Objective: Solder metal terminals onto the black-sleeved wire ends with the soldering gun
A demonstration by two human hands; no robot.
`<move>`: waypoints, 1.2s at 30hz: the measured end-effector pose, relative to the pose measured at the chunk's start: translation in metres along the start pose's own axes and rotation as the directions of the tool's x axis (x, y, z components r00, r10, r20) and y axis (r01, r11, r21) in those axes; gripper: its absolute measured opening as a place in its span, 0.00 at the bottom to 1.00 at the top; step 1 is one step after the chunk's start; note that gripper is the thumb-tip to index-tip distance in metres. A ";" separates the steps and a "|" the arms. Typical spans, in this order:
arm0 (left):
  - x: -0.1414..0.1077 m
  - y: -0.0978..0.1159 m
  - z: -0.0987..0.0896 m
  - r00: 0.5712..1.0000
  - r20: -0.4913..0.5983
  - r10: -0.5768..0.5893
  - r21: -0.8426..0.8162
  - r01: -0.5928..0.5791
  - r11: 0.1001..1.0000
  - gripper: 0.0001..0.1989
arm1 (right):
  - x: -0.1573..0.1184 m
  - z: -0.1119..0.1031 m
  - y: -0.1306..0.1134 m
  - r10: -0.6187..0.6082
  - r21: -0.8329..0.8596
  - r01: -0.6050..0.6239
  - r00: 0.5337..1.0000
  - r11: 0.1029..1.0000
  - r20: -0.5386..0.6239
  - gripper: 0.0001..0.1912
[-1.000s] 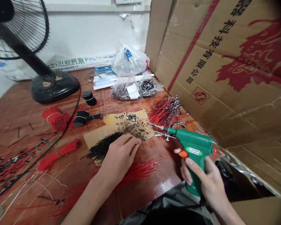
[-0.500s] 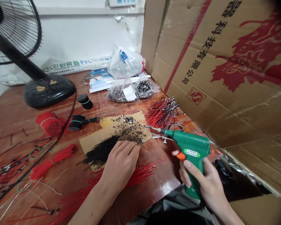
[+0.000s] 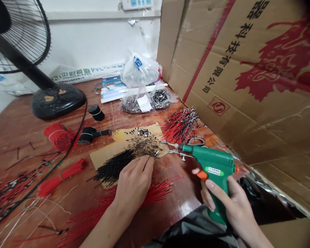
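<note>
My right hand is wrapped round the handle of a green soldering gun, fingers by its orange trigger. The iron's tip and thin feed tube point left over the cardboard sheet. My left hand is closed in a pinch at the sheet's front edge. A small silver terminal shows at its fingertips, a little below the iron's tip and apart from it. Left of these fingers lies a spread of black wires. Red wires lie under and beside my left wrist.
Behind the hands are loose small terminals, a heap of red and black wires, scissors and bags of parts. A black fan stands at left, its cord crossing the table. A large carton walls the right side.
The small silver terminal now shows at my left fingertips, where it was not visible before. My right hand keeps its hold on the soldering gun. The whole view has shifted slightly.
</note>
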State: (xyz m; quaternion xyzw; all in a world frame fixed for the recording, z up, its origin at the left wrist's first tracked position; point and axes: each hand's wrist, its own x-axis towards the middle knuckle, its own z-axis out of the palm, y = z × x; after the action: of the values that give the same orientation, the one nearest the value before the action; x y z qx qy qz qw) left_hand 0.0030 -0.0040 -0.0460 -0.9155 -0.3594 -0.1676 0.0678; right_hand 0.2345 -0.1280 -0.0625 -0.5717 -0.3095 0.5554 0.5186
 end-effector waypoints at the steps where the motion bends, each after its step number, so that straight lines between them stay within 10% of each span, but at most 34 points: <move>1: 0.000 0.001 0.000 1.000 0.002 -0.010 0.015 0.010 1.000 0.05 | -0.001 -0.001 -0.001 0.007 -0.032 -0.007 1.000 0.999 -0.005 0.14; 36: 0.007 0.005 0.009 0.997 -0.077 -0.010 0.115 0.019 0.993 0.04 | 0.004 -0.024 -0.005 0.051 -0.287 -0.026 0.996 0.958 0.078 0.13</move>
State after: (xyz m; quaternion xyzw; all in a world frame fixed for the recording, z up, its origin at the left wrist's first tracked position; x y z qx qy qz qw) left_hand 0.0137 -0.0009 -0.0514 -0.9003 -0.3721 -0.1819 0.1335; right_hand 0.2596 -0.1290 -0.0627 -0.6223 -0.3970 0.5386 0.4062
